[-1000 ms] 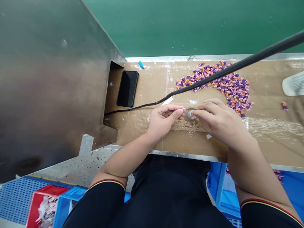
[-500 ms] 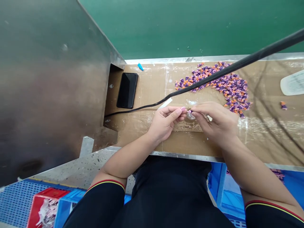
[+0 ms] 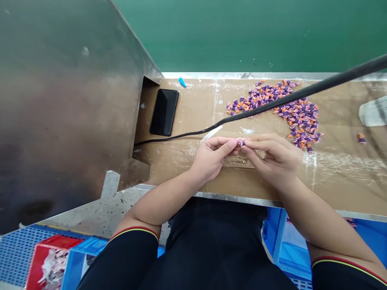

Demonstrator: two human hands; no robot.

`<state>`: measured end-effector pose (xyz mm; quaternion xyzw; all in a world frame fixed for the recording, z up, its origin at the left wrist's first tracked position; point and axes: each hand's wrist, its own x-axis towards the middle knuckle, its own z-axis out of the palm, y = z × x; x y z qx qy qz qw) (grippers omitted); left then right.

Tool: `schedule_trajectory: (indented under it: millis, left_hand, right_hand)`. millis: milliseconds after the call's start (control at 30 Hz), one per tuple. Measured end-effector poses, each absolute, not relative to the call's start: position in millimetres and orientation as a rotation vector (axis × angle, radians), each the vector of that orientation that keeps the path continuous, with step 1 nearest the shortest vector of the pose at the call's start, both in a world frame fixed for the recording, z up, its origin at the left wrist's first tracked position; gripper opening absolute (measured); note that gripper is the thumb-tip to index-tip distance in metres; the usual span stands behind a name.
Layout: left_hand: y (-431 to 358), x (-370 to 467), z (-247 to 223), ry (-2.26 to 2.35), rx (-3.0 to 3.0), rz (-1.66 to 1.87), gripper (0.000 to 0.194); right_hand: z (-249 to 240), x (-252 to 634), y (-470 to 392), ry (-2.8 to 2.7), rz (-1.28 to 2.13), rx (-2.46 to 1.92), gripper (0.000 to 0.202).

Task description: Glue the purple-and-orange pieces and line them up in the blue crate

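A small purple and pink piece [image 3: 241, 142] is pinched between the fingertips of both hands over the cardboard-covered bench. My left hand [image 3: 213, 157] holds its left side with thumb and fingers closed. From the right, my right hand [image 3: 273, 159] grips the other side between thumb and forefinger. Beyond the hands lies a pile of small purple, orange and pink pieces [image 3: 302, 117]. One similar piece [image 3: 362, 138] lies apart at the right.
A black cable [image 3: 266, 105] crosses above the bench. A phone [image 3: 164, 112], a blue cap [image 3: 182, 82] and a white strip [image 3: 212, 133] lie behind my left hand. A metal cabinet [image 3: 75, 100] stands left; a white object [image 3: 373, 112] is far right.
Both hands have come together, and the small piece now sits between their fingertips. The clear round item that showed beneath them is now hidden. The view has shifted slightly.
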<state>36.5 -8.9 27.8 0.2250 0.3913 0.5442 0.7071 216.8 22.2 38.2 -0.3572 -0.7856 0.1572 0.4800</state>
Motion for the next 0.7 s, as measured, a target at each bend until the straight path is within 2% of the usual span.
schedule_trajectory:
  millis: [233, 533, 700]
  left_hand:
    - [-15, 39, 26, 0.977, 0.647, 1.271, 0.036]
    - [-19, 39, 30, 1.063, 1.169, 1.527, 0.01]
    - [-21, 37, 29, 1.121, 1.356, 1.554, 0.008]
  right_hand:
    - [37, 218, 17, -1.894, 0.371, -0.921, 0.007]
    - [41, 223, 10, -1.954, 0.267, -0.84, 0.013]
    - [38, 229, 8, -1.994, 0.262, -0.886, 0.022]
